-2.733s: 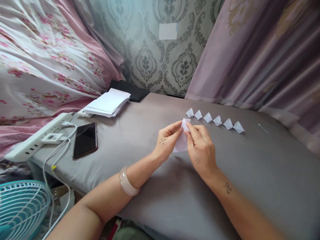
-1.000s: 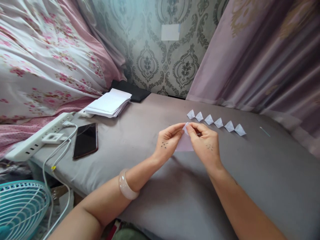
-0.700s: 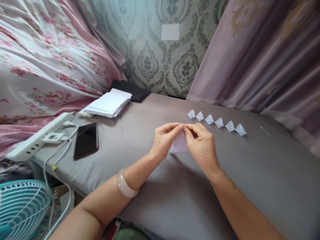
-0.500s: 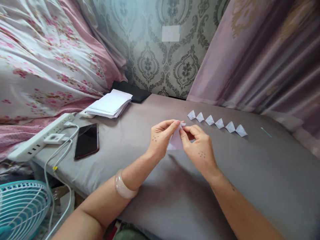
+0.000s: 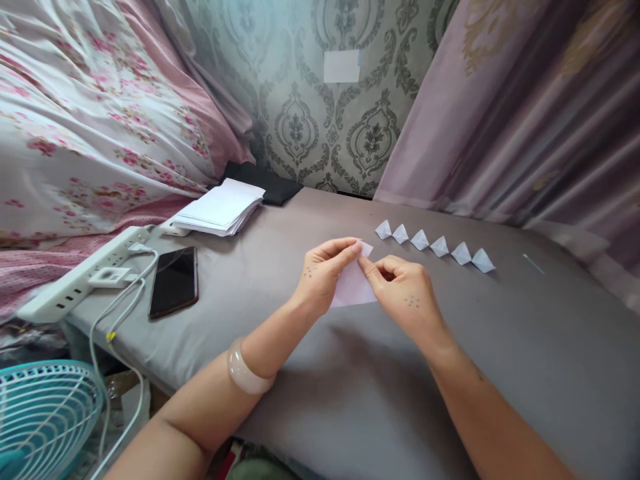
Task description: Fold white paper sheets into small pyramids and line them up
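Presently, the paper sheet sits between both hands, nearer the wearer than six folded paper pieces. Left hand: grip closed, pinching the sheet's upper end. Right hand: grip likewise closed, on its right edge. Two-point hold presumably steadies the small top fold; row spacing probably keeps the pieces separate. Counter: grey cloth cover, slightly rumpled. Room: patterned wall behind, mauve curtain at right.
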A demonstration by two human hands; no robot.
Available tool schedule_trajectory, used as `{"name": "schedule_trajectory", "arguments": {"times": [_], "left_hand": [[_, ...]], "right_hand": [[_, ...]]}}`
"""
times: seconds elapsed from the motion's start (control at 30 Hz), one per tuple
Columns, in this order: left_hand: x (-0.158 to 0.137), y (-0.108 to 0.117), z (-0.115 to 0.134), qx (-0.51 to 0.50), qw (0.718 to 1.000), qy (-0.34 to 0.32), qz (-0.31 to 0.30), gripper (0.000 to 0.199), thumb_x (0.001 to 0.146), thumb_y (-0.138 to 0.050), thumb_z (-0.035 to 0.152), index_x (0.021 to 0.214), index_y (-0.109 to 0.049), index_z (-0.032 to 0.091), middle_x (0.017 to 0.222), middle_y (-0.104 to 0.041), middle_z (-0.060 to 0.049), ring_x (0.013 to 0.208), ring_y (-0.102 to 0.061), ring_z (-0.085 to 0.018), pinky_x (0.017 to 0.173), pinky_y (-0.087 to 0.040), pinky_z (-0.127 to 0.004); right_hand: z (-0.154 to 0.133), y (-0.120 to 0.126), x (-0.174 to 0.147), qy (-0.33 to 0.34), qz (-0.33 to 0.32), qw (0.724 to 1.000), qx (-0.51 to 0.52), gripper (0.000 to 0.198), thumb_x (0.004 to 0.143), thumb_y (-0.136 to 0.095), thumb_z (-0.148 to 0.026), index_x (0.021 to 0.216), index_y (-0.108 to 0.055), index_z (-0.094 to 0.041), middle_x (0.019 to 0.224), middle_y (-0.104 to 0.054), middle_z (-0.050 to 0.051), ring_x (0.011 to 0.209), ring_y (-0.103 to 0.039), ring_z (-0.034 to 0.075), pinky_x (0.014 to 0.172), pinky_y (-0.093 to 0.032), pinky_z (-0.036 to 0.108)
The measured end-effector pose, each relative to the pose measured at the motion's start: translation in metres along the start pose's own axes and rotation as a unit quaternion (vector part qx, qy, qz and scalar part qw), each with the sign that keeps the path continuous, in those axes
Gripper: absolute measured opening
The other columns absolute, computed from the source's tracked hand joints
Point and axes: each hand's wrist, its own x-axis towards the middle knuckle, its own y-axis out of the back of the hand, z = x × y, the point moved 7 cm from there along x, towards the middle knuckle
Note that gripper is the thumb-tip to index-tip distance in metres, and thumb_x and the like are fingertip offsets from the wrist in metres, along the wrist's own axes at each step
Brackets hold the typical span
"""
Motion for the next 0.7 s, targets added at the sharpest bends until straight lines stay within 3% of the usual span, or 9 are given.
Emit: {"name": "schedule_trajectory", "arguments": {"times": [0.17, 0.37, 0.7], "left_hand": [[0.0, -0.002, 0.001, -0.05, 0.998, 0.022, 0.004, 0.018, 0.063, -0.083, 0.024, 0.077, -0.074, 0.017, 0.076, -0.07, -0.001, 0.069, -0.061, -0.009, 0.068, -0.047, -0.022], [-0.003, -0.006, -0.005, -0.052, 0.997, 0.049, -0.003, 0.019, 0.063, -0.083, 0.024, 0.078, -0.073, 0.017, 0.077, -0.07, -0.001, 0.071, -0.062, -0.011, 0.069, -0.047, -0.024], [-0.002, -0.003, -0.001, -0.003, 1.0, 0.022, -0.001, 0.019, 0.065, -0.081, 0.028, 0.075, -0.071, 0.015, 0.074, -0.068, -0.001, 0.068, -0.058, -0.009, 0.067, -0.043, -0.023]], "right_hand": [[0.003, 0.004, 0.007, -0.013, -0.002, 0.994, 0.108, 0.033, 0.076, -0.068, -0.047, 0.093, -0.071, -0.02, 0.09, -0.071, 0.006, 0.078, -0.064, 0.018, 0.07, -0.05, 0.032], [0.004, -0.007, 0.004, -0.066, -0.017, 0.958, 0.277, 0.025, 0.076, -0.07, -0.038, 0.091, -0.072, -0.019, 0.085, -0.072, 0.005, 0.076, -0.066, 0.017, 0.07, -0.053, 0.031], [-0.005, 0.0, -0.002, 0.007, 0.059, 0.979, 0.193, 0.019, 0.081, -0.067, -0.034, 0.093, -0.072, -0.021, 0.085, -0.069, 0.002, 0.073, -0.062, 0.014, 0.07, -0.052, 0.03]]}}
